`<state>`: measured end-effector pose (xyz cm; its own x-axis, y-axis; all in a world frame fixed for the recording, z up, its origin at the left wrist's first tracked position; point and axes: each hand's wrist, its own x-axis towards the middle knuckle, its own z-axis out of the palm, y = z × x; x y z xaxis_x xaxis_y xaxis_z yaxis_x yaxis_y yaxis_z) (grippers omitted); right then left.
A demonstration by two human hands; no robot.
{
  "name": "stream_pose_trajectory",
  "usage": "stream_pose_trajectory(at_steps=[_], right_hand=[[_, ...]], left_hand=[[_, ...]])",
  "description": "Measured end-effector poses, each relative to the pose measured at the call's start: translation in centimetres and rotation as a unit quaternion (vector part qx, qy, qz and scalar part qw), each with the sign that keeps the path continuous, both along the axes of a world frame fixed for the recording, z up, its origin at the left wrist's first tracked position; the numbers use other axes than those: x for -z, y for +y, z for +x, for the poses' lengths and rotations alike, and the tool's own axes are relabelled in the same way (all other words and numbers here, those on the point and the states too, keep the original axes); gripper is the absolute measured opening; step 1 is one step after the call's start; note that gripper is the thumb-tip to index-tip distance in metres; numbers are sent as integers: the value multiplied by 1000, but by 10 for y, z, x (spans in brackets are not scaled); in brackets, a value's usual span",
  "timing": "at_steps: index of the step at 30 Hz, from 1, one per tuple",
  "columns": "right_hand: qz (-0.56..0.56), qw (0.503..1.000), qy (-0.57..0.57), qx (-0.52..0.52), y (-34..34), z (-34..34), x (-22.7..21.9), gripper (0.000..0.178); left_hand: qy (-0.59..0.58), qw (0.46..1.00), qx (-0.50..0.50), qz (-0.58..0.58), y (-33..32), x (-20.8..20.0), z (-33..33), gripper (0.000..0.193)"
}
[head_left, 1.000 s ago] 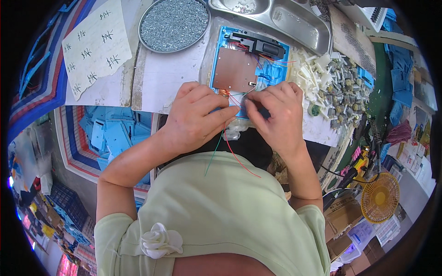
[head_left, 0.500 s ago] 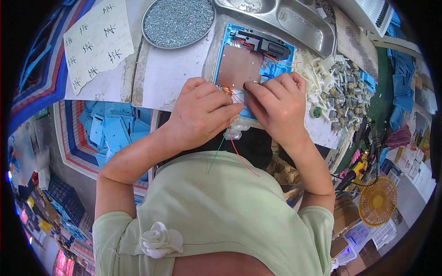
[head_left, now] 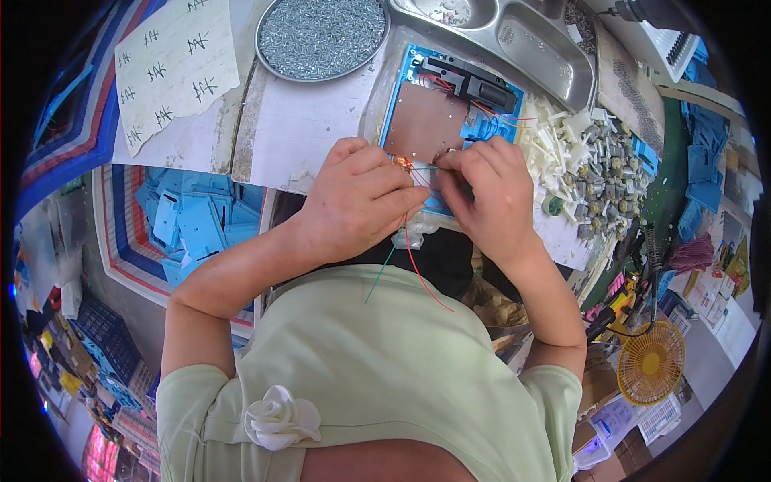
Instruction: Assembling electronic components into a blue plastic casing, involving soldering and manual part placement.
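Observation:
A blue plastic casing lies at the table's front edge, with a brown circuit board and a black part in it. My left hand is closed over the casing's near left corner on thin wires. Below its fingers hang a red wire and a green wire. A small copper-coloured coil shows at its fingertips. My right hand pinches the end of a thin greenish wire, stretched toward the coil by the board's near edge. The fingertips hide the wire's very end.
A round tray of small metal pins and a compartmented steel tray stand behind the casing. White plastic parts and small motors are heaped at right. Blue casings fill a striped bag at left. A yellow fan stands at lower right.
The thin greenish wire now shows stretched between my hands. My right fingertips have come down slightly off the board's near edge. The whole view has shifted a little.

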<state>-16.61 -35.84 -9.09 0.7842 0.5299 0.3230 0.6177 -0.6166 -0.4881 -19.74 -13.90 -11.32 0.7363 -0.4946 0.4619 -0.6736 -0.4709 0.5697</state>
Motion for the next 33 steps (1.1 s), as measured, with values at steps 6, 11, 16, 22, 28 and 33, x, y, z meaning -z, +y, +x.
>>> stream_pose_trajectory(at_steps=[6,11,16,22,28,33], right_hand=[[86,994,63,37,-12,1,-6,17],[-3,1000,6,1,-18,5,-13,22],[-47,999,-20,-9,-5,1,-11,28],[-52,998,-27,-26,-11,6,-11,31],[-68,995,-12,-70,-23,15,-21,29],[-129,983,-64,-114,-21,23,-24,20]], left_hand=[[3,1000,8,-5,1,2,1,27],[2,1000,9,1,2,2,1,27],[-5,1000,6,3,2,3,1,25],[2,1000,12,-4,3,2,1,26],[1,1000,16,-4,4,1,1,26],[6,1000,19,-5,4,2,1,26]])
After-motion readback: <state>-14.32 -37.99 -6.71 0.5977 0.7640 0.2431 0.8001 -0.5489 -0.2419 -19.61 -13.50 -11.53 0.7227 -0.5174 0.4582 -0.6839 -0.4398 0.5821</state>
